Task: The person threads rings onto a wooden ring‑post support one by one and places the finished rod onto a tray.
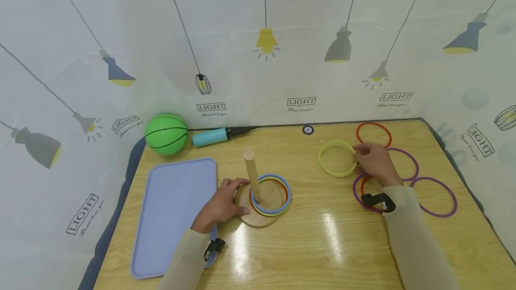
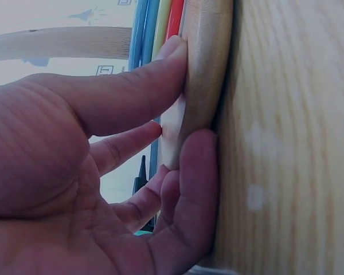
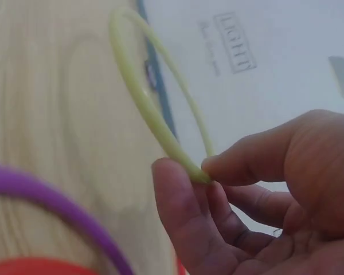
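Note:
My left hand (image 1: 221,208) grips the left edge of a round wooden base (image 1: 258,219), its thumb on the top face in the left wrist view. An upright wooden peg (image 1: 251,173) rises from this ring-toss stand. Round the peg lie stacked rings, a blue ring (image 1: 288,198) uppermost, with yellow and red below. Over on the right, my right hand (image 1: 375,164) pinches a yellow ring (image 3: 143,106) between thumb and fingers. That ring is held off the table in the right wrist view. Beneath the hand lies a purple ring (image 1: 354,191) overlapping a red one, partly hidden by the wrist.
More rings lie at the right: a red ring (image 1: 374,123) at the back and two purple rings, one (image 1: 456,200) farthest right. A blue tray (image 1: 177,218) occupies the left side. Behind it sit a green ball (image 1: 166,134) and a blue hand pump (image 1: 210,137).

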`<state>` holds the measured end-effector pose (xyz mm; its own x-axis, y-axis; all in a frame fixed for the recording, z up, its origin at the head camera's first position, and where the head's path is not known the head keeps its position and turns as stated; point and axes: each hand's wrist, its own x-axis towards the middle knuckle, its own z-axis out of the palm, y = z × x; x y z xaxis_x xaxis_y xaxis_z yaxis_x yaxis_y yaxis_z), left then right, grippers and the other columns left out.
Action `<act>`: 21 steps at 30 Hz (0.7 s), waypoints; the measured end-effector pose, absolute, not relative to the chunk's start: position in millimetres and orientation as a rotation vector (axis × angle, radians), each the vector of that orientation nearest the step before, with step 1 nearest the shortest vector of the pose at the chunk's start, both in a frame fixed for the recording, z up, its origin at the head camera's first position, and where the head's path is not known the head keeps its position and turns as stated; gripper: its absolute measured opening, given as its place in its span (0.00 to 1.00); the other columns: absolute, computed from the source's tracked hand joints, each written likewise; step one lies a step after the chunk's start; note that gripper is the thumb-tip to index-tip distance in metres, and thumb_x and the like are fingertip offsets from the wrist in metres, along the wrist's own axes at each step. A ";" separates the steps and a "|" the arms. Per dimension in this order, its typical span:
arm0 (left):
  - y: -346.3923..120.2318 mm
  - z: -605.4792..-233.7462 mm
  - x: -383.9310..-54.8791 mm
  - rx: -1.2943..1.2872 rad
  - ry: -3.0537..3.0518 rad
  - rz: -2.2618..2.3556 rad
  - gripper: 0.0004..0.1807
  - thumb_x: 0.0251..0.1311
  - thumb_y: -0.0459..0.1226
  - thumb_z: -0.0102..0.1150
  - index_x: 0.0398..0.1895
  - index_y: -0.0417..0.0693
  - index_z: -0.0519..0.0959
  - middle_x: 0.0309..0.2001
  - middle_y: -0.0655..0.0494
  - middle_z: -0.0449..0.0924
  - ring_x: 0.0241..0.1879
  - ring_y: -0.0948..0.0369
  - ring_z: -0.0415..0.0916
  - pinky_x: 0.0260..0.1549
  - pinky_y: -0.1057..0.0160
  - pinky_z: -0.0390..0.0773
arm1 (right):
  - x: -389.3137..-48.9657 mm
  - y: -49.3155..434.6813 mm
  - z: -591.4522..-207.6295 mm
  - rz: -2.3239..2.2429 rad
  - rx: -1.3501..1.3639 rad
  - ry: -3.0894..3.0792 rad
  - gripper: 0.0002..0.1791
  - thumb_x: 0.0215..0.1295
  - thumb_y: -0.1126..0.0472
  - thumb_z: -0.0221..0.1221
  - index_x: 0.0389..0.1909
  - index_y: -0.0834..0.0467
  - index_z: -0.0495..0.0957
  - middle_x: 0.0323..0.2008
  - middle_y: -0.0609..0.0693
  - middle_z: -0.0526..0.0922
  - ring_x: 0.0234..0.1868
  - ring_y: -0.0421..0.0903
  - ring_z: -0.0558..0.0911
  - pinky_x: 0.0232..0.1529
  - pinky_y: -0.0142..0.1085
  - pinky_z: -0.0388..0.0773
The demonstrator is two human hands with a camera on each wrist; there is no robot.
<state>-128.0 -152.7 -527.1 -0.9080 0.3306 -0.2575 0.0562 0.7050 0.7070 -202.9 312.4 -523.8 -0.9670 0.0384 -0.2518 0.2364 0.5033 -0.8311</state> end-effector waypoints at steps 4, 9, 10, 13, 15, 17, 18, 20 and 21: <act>-153.2 -528.4 -128.7 0.312 2.548 1.039 0.41 0.56 0.38 0.81 0.73 0.55 0.73 0.54 0.45 0.70 0.48 0.52 0.70 0.53 0.45 0.73 | -198.0 305.1 -515.2 -1.594 0.221 2.506 0.26 0.76 0.63 0.54 0.70 0.71 0.72 0.52 0.64 0.74 0.33 0.41 0.86 0.38 0.38 0.88; -153.3 -528.8 -128.5 0.326 2.554 1.046 0.41 0.55 0.38 0.81 0.73 0.55 0.73 0.54 0.45 0.70 0.48 0.53 0.69 0.52 0.46 0.73 | -190.3 293.9 -498.5 -1.692 0.161 2.513 0.26 0.80 0.59 0.54 0.70 0.71 0.70 0.53 0.63 0.73 0.40 0.43 0.84 0.39 0.38 0.88; -153.2 -528.8 -128.4 0.327 2.556 1.046 0.41 0.55 0.38 0.81 0.73 0.55 0.73 0.54 0.45 0.70 0.47 0.53 0.69 0.52 0.46 0.73 | -188.8 291.2 -495.0 -1.709 0.150 2.517 0.26 0.80 0.59 0.53 0.70 0.71 0.70 0.53 0.63 0.74 0.40 0.43 0.84 0.39 0.39 0.88; -153.1 -528.4 -128.2 0.326 2.559 1.046 0.41 0.55 0.38 0.82 0.72 0.55 0.73 0.54 0.45 0.70 0.47 0.53 0.69 0.52 0.46 0.73 | -183.9 282.2 -485.3 -1.779 0.121 2.507 0.25 0.81 0.59 0.53 0.70 0.71 0.70 0.52 0.61 0.74 0.40 0.42 0.84 0.39 0.39 0.88; -153.1 -528.4 -128.0 0.325 2.559 1.046 0.41 0.55 0.38 0.82 0.72 0.55 0.74 0.54 0.45 0.71 0.47 0.53 0.69 0.52 0.46 0.73 | -180.7 275.6 -479.5 -1.833 0.103 2.495 0.25 0.80 0.60 0.54 0.70 0.71 0.70 0.51 0.60 0.74 0.39 0.40 0.84 0.39 0.40 0.89; -153.2 -528.2 -127.9 0.329 2.559 1.049 0.41 0.55 0.38 0.82 0.72 0.55 0.74 0.54 0.45 0.71 0.47 0.53 0.69 0.51 0.46 0.73 | -177.3 268.7 -474.1 -1.866 0.083 2.492 0.25 0.81 0.60 0.54 0.69 0.71 0.70 0.50 0.59 0.74 0.39 0.39 0.83 0.39 0.40 0.89; -153.2 -528.5 -127.9 0.330 2.558 1.050 0.41 0.55 0.38 0.82 0.72 0.55 0.74 0.54 0.45 0.71 0.47 0.53 0.69 0.51 0.46 0.73 | -175.5 265.1 -471.0 -1.874 0.074 2.497 0.24 0.81 0.60 0.55 0.69 0.71 0.70 0.49 0.59 0.74 0.39 0.39 0.84 0.39 0.41 0.89; -153.6 -529.3 -127.8 0.332 2.561 1.051 0.41 0.55 0.38 0.82 0.72 0.54 0.74 0.53 0.45 0.71 0.46 0.53 0.69 0.51 0.47 0.73 | -172.2 257.5 -464.8 -1.879 0.060 2.503 0.23 0.81 0.60 0.55 0.68 0.70 0.71 0.49 0.59 0.75 0.39 0.39 0.84 0.39 0.41 0.89; -153.8 -529.4 -127.7 0.332 2.562 1.051 0.41 0.54 0.38 0.82 0.72 0.54 0.74 0.53 0.45 0.71 0.46 0.54 0.69 0.51 0.47 0.73 | -170.3 253.6 -461.6 -1.882 0.054 2.502 0.23 0.81 0.60 0.55 0.68 0.70 0.71 0.48 0.59 0.75 0.39 0.39 0.84 0.39 0.42 0.89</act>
<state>-127.7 -153.8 -529.4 -0.9110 0.3421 -0.2304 0.0816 0.6971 0.7123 -170.3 253.6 -461.6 -0.9994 0.0216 -0.0286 0.0334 0.2768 -0.9603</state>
